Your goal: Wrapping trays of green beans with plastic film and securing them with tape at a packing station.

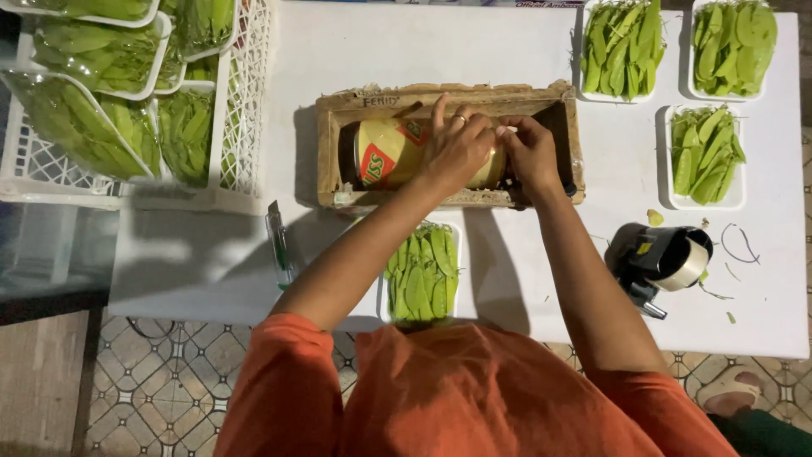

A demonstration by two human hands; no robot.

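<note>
**Both hands in the wooden box, on the film roll**

My left hand lies over the yellow roll of cling film that sits lengthwise inside the wooden box, fingers spread on top, not closed round it. My right hand is at the roll's right end, fingertips pinched together there; can't tell exactly what they nip, prob. the film edge.

Containers: a white tray of green pea pods sits just below the box, btw my forearms, at the near table edge. Three more filled trays top right, unwrapped. White plastic crate on the left holds wrapped trays of pods.

Room: white table bare above the box and btw box and crate. A tape dispenser sits near my right forearm; a green pen lies left of my left arm, near the table's front edge.
</note>
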